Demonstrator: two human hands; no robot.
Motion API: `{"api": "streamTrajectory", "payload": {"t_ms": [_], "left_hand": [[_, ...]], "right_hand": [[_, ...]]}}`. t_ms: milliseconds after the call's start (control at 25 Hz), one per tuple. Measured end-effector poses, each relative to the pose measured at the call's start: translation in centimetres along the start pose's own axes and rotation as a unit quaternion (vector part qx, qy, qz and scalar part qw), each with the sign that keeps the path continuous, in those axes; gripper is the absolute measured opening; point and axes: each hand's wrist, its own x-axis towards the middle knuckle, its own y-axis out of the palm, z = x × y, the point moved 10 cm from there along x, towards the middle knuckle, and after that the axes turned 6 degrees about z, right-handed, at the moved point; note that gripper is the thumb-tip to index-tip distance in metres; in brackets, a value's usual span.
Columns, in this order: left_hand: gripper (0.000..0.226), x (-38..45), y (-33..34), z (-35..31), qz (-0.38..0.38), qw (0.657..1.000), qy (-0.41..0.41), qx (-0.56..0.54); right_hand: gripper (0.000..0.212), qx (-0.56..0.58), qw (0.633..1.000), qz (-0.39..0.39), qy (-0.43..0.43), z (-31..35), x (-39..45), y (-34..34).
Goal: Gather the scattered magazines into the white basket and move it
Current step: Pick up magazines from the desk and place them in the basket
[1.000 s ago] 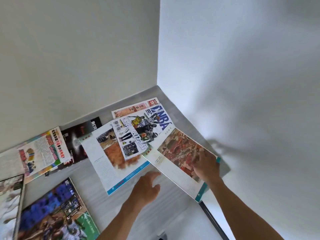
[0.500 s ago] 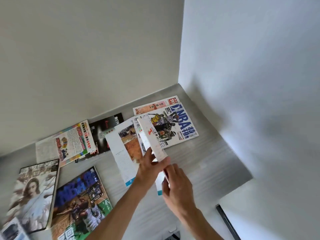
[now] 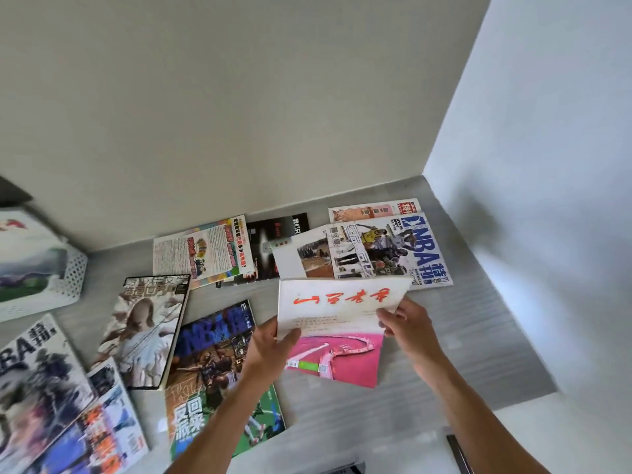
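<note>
Nearest the person: both forearms reach in over the pale grey wood-grain tabletop (image 3: 461, 336). The left hand (image 3: 270, 350) pinches the left edge of a white-and-pink paper magazine with red brush lettering (image 3: 337, 323), thumb on top and fingers curled beneath. The right hand (image 3: 408, 328) closes on its right edge in the same way. The magazine is lifted and tilted, its pink lower half hanging free towards the table.

Risk one: the grip is on the edges only. The cover looks thin and limp, so it may sag, fan open or slide out of the pinch on the way across.

Just left of the hands, a glossy blue-and-green basketball magazine (image 3: 219, 374) lies flat, beside a thicker grey-toned magazine with a pale figure on its cover (image 3: 147, 333). Further left, a black-and-white basketball issue (image 3: 34, 374) overlaps a blue-and-orange one (image 3: 95, 436).

Risk two: the hanging pink edge may drag over these glossy covers and push them towards the near table edge.

Further back, a fanned row lies against the wall: a colourful cartoon-print magazine (image 3: 205, 251), a black magazine (image 3: 273, 244) and a white NBA magazine with blue title letters (image 3: 393, 251), all overlapping.

Far left, the white perforated plastic basket (image 3: 73, 278) sits well apart from the hands and already holds something large. Its opening is mostly out of view, so I cannot tell how much room remains. The carry is long, and a poor entry angle could catch the magazine on the rim.
</note>
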Motion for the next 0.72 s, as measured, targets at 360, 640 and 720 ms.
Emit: {"api": "streamTrajectory", "payload": {"t_ms": [360, 640, 720], "left_hand": [[0.019, -2.9, -11.2, 1.8, -0.147, 0.989, 0.004, 0.023], [0.013, -9.7, -34.8, 6.7, -0.292, 0.954, 0.046, -0.052], [0.012, -11.6, -42.0, 9.9, -0.358, 0.932, 0.033, -0.056]], "right_hand": [[0.011, -0.139, 0.985, 0.002, -0.105, 6.0, -1.4, 9.0], [0.006, -0.134, 0.966, 0.05, -0.215, 17.2, -3.0, 30.1], [0.02, -0.129, 0.967, 0.083, -0.202, 18.4, -3.4, 37.7]]}}
